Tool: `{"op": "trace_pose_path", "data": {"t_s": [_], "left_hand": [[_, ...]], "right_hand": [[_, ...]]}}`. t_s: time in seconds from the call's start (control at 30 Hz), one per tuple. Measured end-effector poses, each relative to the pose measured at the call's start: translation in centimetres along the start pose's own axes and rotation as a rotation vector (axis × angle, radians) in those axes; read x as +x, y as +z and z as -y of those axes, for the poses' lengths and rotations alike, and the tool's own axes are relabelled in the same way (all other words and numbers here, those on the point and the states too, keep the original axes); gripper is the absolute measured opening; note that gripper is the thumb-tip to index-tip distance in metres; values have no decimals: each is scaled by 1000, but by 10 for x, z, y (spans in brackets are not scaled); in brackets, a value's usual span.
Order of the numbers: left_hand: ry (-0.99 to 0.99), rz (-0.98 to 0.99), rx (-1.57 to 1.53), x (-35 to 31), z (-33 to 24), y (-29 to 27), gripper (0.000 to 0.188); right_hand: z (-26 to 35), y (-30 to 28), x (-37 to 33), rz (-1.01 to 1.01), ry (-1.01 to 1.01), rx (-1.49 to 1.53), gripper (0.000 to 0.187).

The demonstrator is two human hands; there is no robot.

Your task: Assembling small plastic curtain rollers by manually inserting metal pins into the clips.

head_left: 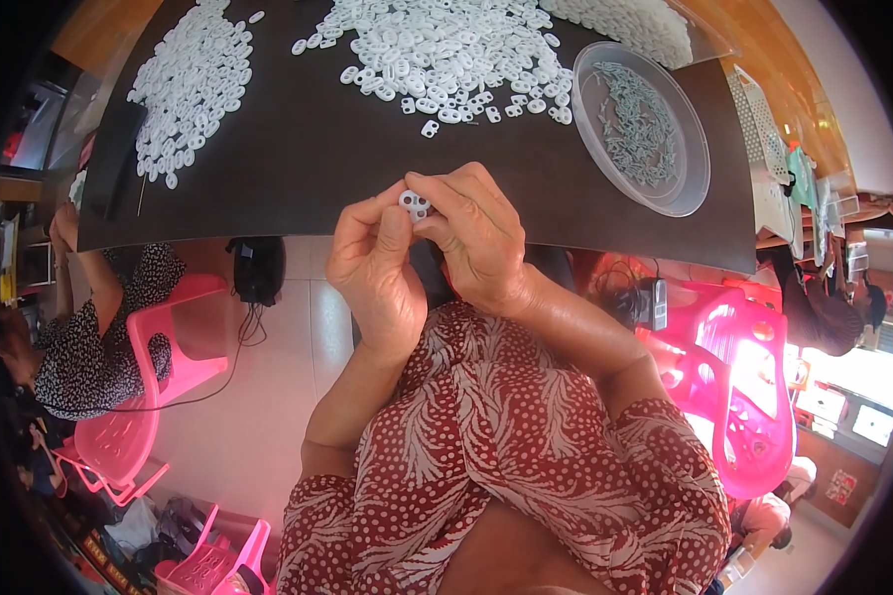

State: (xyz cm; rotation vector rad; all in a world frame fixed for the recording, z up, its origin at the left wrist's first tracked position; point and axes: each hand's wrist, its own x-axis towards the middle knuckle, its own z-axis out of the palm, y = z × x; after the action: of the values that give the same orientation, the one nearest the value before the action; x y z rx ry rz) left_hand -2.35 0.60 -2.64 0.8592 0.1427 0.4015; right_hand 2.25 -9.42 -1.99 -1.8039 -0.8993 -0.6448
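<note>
Just past the table's near edge, my left hand (375, 266) and my right hand (478, 238) meet, fingers closed. Between their fingertips is a small white plastic piece with dark round holes (416, 204); both hands pinch it. Beyond them lies a broad heap of small white plastic pieces (437, 50), some with two holes. A second pile of white oval pieces (191, 89) is spread at the left. To the right stands a round clear tray (587, 124) holding many small grey-green screws (637, 124).
The dark table (298, 159) fills the upper middle. At far right a clear container (630, 25) holds more white pieces. Pink plastic chairs (119, 431) stand at the left, with another pink chair (754, 416) at right. A person in a patterned garment (89, 357) sits at left.
</note>
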Motion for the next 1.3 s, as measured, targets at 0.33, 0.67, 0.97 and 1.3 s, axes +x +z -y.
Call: {"op": "trace_pose_path", "data": {"t_s": [0.33, 0.67, 0.97, 1.3], "left_hand": [[8, 21, -6, 0, 3, -3, 16], [-27, -43, -3, 3, -6, 4, 13], [-5, 26, 94, 3, -9, -2, 21], [107, 115, 179, 6, 3, -16, 26]], "right_hand": [[2, 3, -2, -30, -12, 13, 41], [6, 3, 2, -19, 32, -20, 38], [5, 1, 4, 16, 55, -37, 39], [4, 2, -1, -8, 101, -11, 39]]}}
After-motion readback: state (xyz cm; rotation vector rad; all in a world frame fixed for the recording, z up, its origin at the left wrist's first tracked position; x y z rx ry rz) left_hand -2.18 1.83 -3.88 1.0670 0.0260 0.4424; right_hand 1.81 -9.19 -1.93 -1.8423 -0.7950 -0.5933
